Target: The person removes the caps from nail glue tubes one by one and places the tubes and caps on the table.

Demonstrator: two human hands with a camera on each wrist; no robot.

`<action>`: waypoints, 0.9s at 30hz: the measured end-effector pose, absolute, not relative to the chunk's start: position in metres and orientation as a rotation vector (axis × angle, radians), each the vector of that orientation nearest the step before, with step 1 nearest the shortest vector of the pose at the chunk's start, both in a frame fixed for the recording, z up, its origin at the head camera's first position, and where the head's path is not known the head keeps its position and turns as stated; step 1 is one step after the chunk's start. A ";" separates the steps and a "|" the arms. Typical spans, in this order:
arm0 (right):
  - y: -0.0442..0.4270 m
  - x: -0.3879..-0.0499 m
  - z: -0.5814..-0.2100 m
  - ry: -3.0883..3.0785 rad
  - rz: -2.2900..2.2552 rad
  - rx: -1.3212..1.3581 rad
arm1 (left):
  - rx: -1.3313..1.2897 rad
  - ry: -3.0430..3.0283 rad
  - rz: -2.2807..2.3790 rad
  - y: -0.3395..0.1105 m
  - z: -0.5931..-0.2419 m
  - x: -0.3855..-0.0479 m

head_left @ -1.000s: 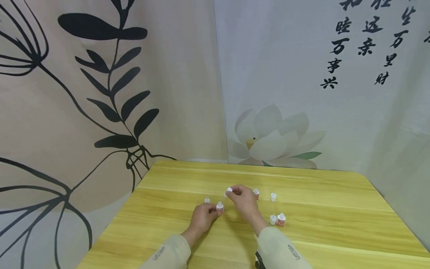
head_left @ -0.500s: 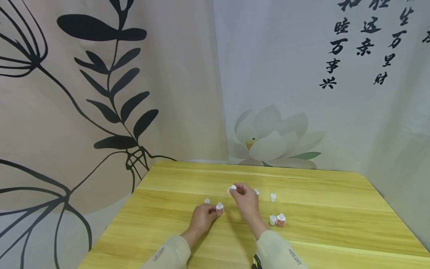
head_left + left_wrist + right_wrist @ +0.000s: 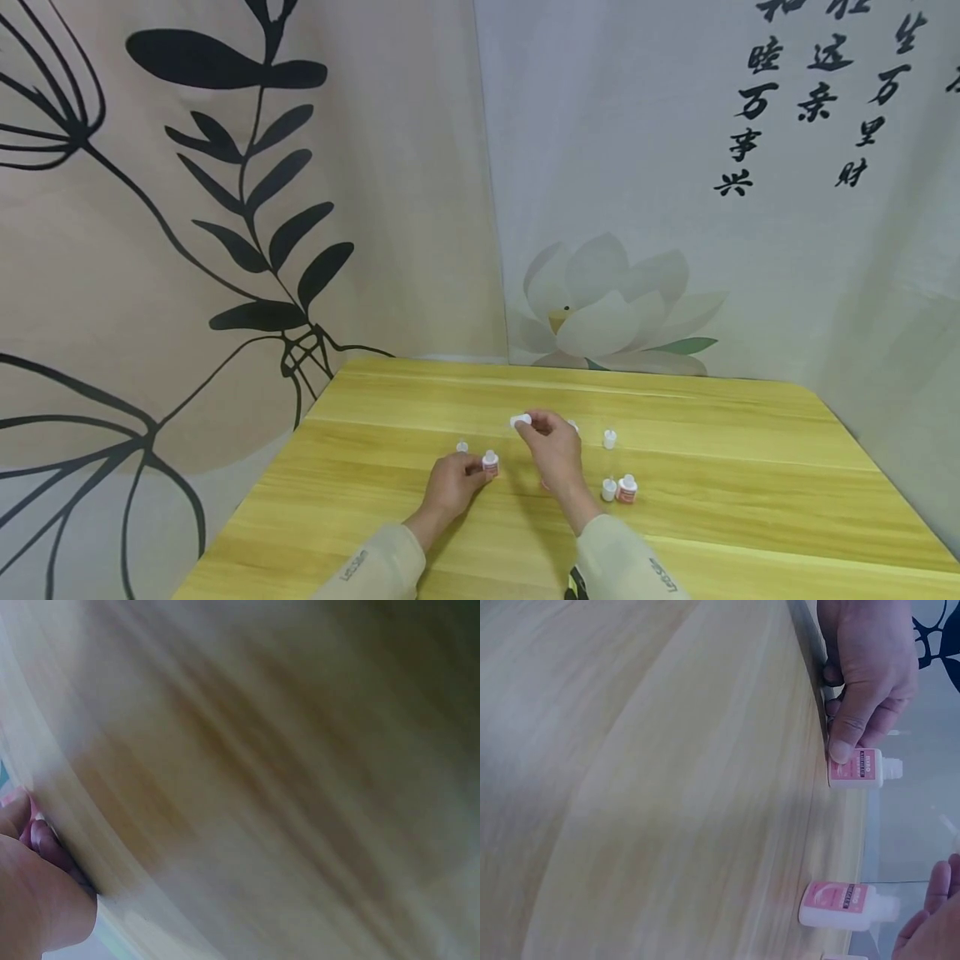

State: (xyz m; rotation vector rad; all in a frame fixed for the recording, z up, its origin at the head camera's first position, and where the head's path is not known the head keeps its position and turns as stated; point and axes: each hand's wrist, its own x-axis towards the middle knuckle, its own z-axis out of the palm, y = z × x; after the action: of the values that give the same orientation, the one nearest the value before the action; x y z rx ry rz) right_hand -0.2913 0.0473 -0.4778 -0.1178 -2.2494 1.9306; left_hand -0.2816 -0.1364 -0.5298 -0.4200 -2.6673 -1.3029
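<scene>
My left hand grips a small white bottle with a pink label low on its body, between thumb and fingers. The bottle stands upright on the table, its narrow white nozzle bare in the right wrist view. Above and to the right of it, my right hand pinches a small white cap in the air, apart from the bottle. A second pink-labelled bottle stands beside the right hand in the right wrist view. The left wrist view shows only part of the left hand at the edge.
Behind the left hand stands a white cap. To the right are another white cap, a third cap and a bottle close beside it. A patterned cloth hangs beyond the wooden table.
My right hand has shifted slightly to the right with the cap, moving away from the bottle, and the cap has tilted. The left hand and its bottle have stayed in place.
</scene>
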 end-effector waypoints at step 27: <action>0.047 -0.293 -0.480 -2.161 1.969 -0.091 | -0.417 -2.672 -1.239 -0.136 -0.529 -0.281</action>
State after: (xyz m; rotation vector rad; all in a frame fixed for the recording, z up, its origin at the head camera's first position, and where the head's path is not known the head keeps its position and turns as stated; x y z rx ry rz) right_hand -0.2928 0.0468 -0.4798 -0.0908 -2.1612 1.9690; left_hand -0.2810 -0.1361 -0.5294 -0.4174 -2.6719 -1.2386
